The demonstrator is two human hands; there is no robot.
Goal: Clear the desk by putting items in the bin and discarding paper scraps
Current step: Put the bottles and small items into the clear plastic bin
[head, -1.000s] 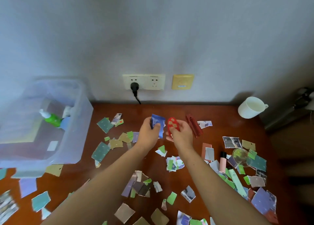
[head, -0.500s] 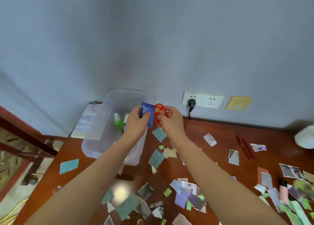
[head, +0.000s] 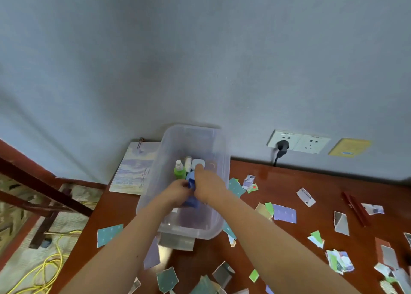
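Both hands have been carried left from over the worktop (head: 289,182) into the bin (head: 219,151), where the blue packet (head: 190,202), long axis near-to-far, is gripped by the left hand (head: 178,190) and touched from the right by the right hand (head: 208,186), whose own grasp cannot be told, both arms reaching far and downward.

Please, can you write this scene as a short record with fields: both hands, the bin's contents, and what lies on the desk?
Left hand: inside the clear plastic bin, pinching a blue flat packet
Right hand: over the bin, close beside the left hand; what it holds is hidden
In bin: green bottle with white cap, white rounded case
On desk: many torn paper scraps and a red stick-like item on the reddish-brown wooden desk
Beside bin: spiral notebook with a purple cover
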